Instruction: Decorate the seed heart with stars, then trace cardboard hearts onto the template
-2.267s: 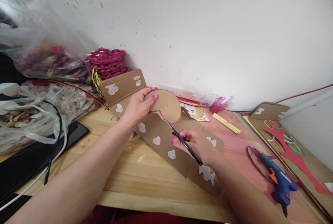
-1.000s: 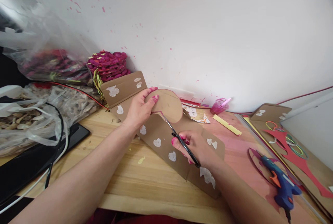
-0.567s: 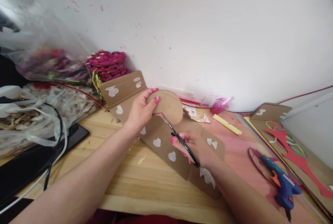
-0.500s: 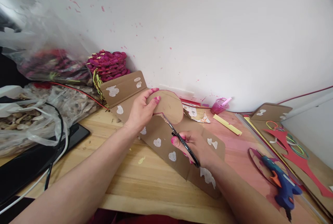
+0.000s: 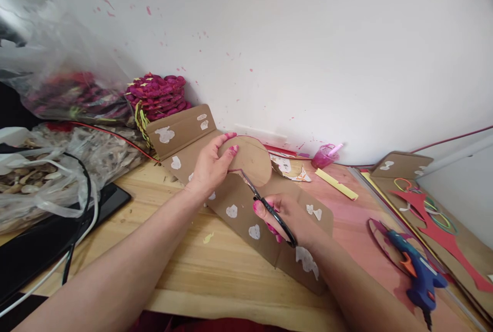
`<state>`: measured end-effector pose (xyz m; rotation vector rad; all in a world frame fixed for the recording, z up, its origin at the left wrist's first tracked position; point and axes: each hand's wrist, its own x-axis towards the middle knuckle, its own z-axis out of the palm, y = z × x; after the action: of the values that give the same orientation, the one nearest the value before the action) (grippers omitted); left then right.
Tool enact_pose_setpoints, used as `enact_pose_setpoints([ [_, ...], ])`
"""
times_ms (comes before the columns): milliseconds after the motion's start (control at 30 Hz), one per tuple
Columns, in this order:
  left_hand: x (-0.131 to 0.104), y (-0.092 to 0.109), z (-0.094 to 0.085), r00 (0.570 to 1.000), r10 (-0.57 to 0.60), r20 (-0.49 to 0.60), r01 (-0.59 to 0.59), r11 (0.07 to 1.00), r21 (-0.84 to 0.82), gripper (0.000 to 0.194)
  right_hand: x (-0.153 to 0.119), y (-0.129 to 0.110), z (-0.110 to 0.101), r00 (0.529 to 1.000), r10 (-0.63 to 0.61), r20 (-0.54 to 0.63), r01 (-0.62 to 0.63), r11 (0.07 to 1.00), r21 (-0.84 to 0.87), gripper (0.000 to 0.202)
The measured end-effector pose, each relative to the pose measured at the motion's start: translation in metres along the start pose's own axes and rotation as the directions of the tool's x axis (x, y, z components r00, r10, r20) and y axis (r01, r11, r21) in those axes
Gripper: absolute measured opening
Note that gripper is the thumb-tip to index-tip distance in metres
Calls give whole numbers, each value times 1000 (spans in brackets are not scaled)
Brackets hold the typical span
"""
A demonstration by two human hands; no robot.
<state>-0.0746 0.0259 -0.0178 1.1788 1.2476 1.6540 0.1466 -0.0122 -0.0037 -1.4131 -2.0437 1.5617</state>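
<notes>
Between the thumb and fingers of my left hand (image 5: 215, 162) is a rounded cardboard piece (image 5: 252, 160) with a dark pinkish edge, held tilted above the table. My right hand (image 5: 285, 219) grips black-handled scissors (image 5: 269, 208). Their blades meet the lower edge of the cardboard piece, near a notch; how far apart the blades are is hard to tell. Beneath both hands lies a large folded cardboard sheet (image 5: 265, 250) with torn white patches. Pink colour marks the fingertips of both hands.
A blue glue gun (image 5: 418, 270) rests at the right, by a red paper cutout (image 5: 442, 234). Farther back are a yellow strip (image 5: 336, 184) and a pink cup (image 5: 325, 156). Purple braided material (image 5: 157, 96) is piled at the wall. Plastic bags (image 5: 115, 152) and cables crowd the left.
The rounded cardboard piece has tipped slightly and sits a little lower. My fingers on the scissors have shifted slightly, with the blades still at the notch. The view has moved a touch.
</notes>
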Motion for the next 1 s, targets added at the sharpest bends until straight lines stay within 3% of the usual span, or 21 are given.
enact_pose_setpoints([
  [467,3,-6,0,998,52,-40,-50,998,48,44,1,-8,4,998,-53,-45,50,997,-63,60],
  [633,1,-3,1,994,91,-61,-79,982,171,42,2,-7,3,996,-58,-66,48,989,-143,58],
  [733,-1,-1,3,992,86,-91,-66,977,204,40,3,-6,4,993,-82,-80,67,981,-180,59],
  [867,-2,-1,4,994,29,-101,-17,993,119,40,4,-5,5,986,-135,-95,113,971,-211,59],
  [1000,-3,-2,5,993,-2,-117,22,985,172,41,4,-5,5,987,-109,-119,83,976,-201,56],
])
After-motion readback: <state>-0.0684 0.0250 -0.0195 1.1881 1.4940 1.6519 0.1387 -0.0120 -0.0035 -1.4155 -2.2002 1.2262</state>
